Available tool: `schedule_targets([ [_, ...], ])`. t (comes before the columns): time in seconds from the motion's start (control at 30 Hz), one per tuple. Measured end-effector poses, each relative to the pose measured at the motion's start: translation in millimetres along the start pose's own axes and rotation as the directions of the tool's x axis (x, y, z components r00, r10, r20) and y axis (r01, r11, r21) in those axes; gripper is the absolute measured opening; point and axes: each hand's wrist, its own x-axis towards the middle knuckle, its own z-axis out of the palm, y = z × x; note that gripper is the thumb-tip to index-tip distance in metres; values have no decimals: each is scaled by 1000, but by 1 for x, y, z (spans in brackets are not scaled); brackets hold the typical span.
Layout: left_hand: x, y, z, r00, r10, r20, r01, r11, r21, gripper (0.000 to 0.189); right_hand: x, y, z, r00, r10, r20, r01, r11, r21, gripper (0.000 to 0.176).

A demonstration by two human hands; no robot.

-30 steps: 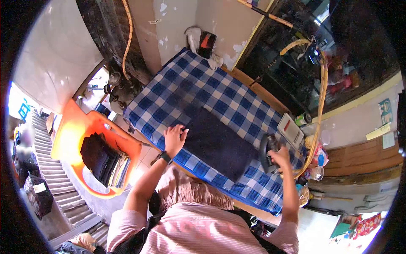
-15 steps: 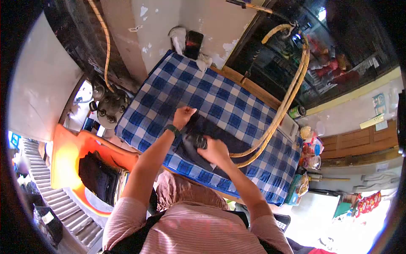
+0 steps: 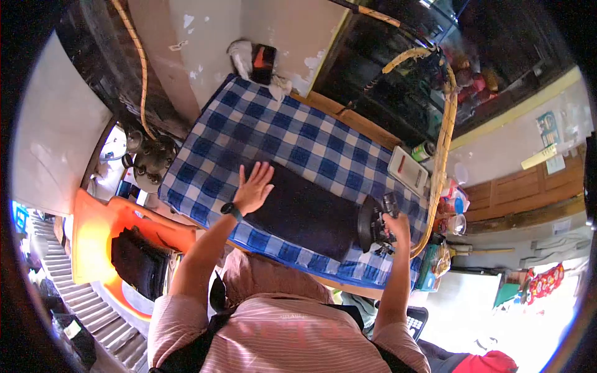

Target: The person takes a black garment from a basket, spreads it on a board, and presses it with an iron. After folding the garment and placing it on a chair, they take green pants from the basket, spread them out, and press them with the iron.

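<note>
A dark folded garment [image 3: 305, 211] lies flat on a blue and white checked cloth [image 3: 311, 140] that covers the table. My left hand [image 3: 252, 189] rests open on the garment's left end, fingers spread, with a dark watch on the wrist. At the opposite end, my right hand [image 3: 398, 227] is closed around the handle of a black iron [image 3: 371, 221]. The iron stands at the garment's right edge; whether its sole touches the cloth is hidden. A yellowish hose [image 3: 444, 133] runs down near the right hand.
An orange plastic chair [image 3: 96, 233] on the left holds a stack of dark cloth [image 3: 140, 264]. A white tray [image 3: 408, 169] and a can [image 3: 423, 151] stand at the table's right end. A phone-like dark object [image 3: 263, 62] and white cloth [image 3: 280, 88] lie at the far corner.
My right hand has moved the iron from the garment's middle to its right end. My left hand has opened and flattened on the garment, which now lies smoother. The hose has swung right.
</note>
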Motion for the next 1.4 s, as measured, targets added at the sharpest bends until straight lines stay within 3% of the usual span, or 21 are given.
schedule_targets([
  [0.07, -7, 7, -4, 985, -161, -58, 160, 987, -27, 54, -6, 15, -20, 993, 117, 25, -112, 982, -152, 26],
  [0.1, -15, 12, -9, 986, -156, -57, 155, 988, -23, 54, -14, 18, -17, 900, -246, -360, 18, 846, -533, 31],
  [0.13, -26, 17, -14, 968, -215, -128, 203, 974, -102, 54, -21, 19, -10, 577, -658, -484, -65, 554, -830, 39],
  [0.17, -37, 24, -19, 940, -279, -194, 245, 952, -183, 54, -46, -13, -12, 711, -580, -399, 1, 567, -823, 50],
  [0.2, -49, 32, -22, 939, -281, -196, 248, 953, -175, 54, -56, -22, 0, 680, -628, -379, 11, 526, -851, 43],
  [0.27, -75, 46, -25, 881, -398, -257, 287, 880, -379, 54, -50, 25, 47, 749, -590, -302, 295, 704, -646, 39],
  [0.47, -99, 91, -25, 793, -545, -271, 222, 674, -705, 56, -64, 11, 122, 955, -213, -207, 181, 969, -166, 33],
  [0.53, -82, 104, -24, 828, -521, -205, 145, 552, -821, 58, -81, -52, 98, 598, -746, -292, 641, 664, -384, 29],
  [0.6, -55, 114, -26, 813, -573, 102, 283, 235, -930, 59, -115, -124, 71, 382, -869, -314, 868, 454, -201, 22],
  [0.67, -41, 114, -43, 911, -405, -71, 99, 383, -918, 61, -160, -167, 39, 466, -884, -47, 881, 468, -72, 25],
  [0.7, -19, 128, -82, 880, -424, 213, 109, -258, -960, 64, -175, -178, 27, 384, -923, -21, 921, 384, -66, 23],
  [0.73, 0, 135, -110, 858, -249, 449, 86, -792, -605, 68, -190, -190, 13, 256, -966, 39, 964, 251, -88, 21],
  [0.77, 18, 119, -100, 946, -285, 155, -106, -722, -684, 77, -198, -193, 3, 128, -991, 46, 991, 126, -39, 19],
  [0.9, 30, 143, -154, 994, -58, -95, -100, -837, -538, 88, -228, -182, -35, -107, -952, 285, 968, -165, -189, 46],
  [1.03, 34, 102, -119, 934, -301, 194, -87, -716, -692, 83, -237, -143, -31, 10, -880, 475, 997, -28, -73, 33],
  [1.13, 17, 15, -18, 790, -481, 380, 48, -569, -821, 76, -191, -85, -31, 152, -736, 659, 905, 372, 207, 32],
  [1.17, 3, 3, 1, 779, -482, 401, 56, -584, -810, 76, -169, -69, -40, 330, -746, 579, 912, 409, 7, 37],
  [1.2, -9, -7, 14, 672, -637, 378, 245, -290, -925, 66, -146, -58, -51, 481, -748, 458, 875, 446, -189, 43],
  [1.23, -15, -12, 21, 581, -765, 279, 453, 18, -892, 57, -129, -55, -64, 531, -771, 350, 813, 347, -469, 47],
  [1.27, -17, -7, 18, 574, -766, 289, 461, 11, -887, 57, -112, -49, -78, 542, -807, 235, 664, 239, -709, 51],
  [1.4, -11, 12, 13, 768, -620, 161, 383, 242, -891, 41, -9, -4, -113, 587, -550, 595, 790, 226, -570, 70],
])
